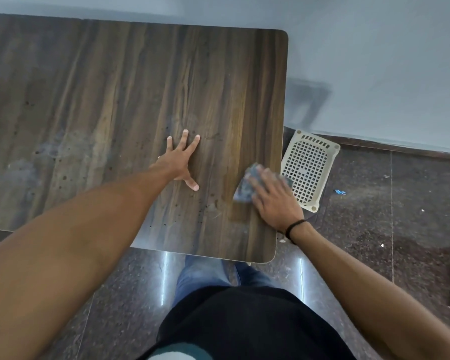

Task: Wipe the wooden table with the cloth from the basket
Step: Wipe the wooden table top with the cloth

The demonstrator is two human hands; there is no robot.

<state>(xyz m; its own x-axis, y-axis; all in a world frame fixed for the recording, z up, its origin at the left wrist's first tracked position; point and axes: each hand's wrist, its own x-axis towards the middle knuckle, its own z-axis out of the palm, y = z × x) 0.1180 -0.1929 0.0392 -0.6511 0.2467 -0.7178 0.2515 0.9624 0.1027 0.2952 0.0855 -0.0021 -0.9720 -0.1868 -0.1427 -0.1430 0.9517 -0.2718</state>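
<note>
Pale grey wall (374, 61), dark speckled floor (413, 216)

- Tabletop (115, 100): dark brown wood grain, streaked, with small dark specks.
- Cloth (244, 189): mottled blue-grey.
- Basket (309, 175): cream, square grid perforations.
- Floor (400, 216): dark speckled stone tiles.
- Wall (374, 61): pale blue-grey.
- Wristband (294, 226): black.

The dark wood-grain table (115, 100) runs out past the picture's left edge. Near its right edge, the bluish-grey cloth (242, 193) is mostly covered by the right hand (273, 198). Cloth and fingertips are blurred, so any pattern is unreadable. The cream perforated plastic basket (309, 165) on the floor is partly hidden behind the table's right edge and that hand. A blue scrap (339, 192) to the right of it is too small to identify.
</note>
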